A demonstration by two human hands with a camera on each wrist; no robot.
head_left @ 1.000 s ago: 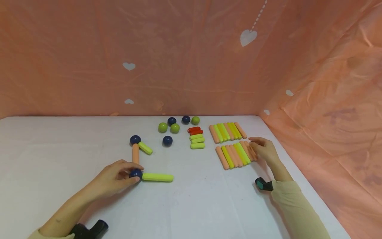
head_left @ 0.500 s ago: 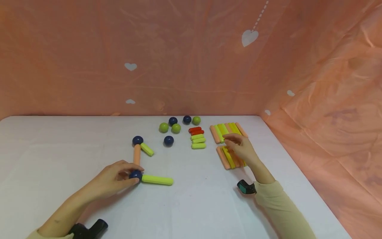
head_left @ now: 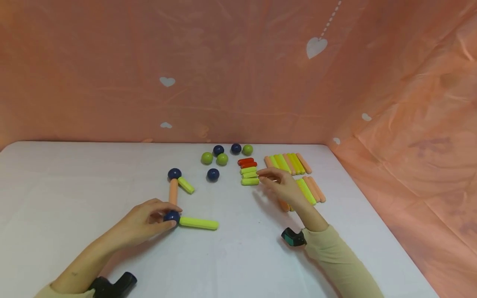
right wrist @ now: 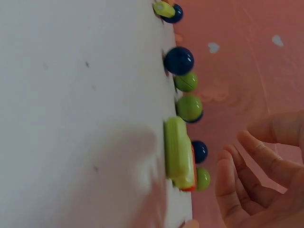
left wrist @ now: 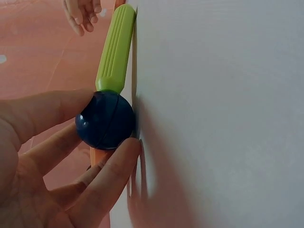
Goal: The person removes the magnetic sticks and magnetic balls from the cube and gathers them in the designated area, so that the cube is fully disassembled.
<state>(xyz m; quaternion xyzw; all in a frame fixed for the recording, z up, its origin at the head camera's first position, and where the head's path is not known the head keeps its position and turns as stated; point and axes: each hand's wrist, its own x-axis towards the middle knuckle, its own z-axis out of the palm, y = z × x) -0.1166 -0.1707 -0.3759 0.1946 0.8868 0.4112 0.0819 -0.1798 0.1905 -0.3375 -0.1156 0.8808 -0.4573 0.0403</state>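
My left hand [head_left: 149, 219] pinches a navy ball [left wrist: 105, 121] between thumb and fingers at the table surface. A long lime stick [head_left: 199, 224] is joined to that ball and points right. Beyond it, a peach stick [head_left: 173, 191] runs from the held ball to another navy ball [head_left: 174, 174], from which a short lime stick [head_left: 186, 185] slants out. My right hand [head_left: 283, 188] hovers just right of several short lime sticks [head_left: 250, 181]. Its fingers are loosely bent and apart, with nothing between them in the right wrist view.
Two short red sticks [head_left: 249, 164] lie behind the short lime ones. Loose green balls [head_left: 206, 157] and navy balls [head_left: 213, 174] sit at the back middle. Rows of long peach, lime and yellow sticks [head_left: 303, 163] lie at the right, partly behind my right hand. An orange curtain [head_left: 238, 82] hangs behind.
My right hand has moved left from the right end of the long-stick rows, across them, to the short lime sticks. My left hand stays on the navy ball.
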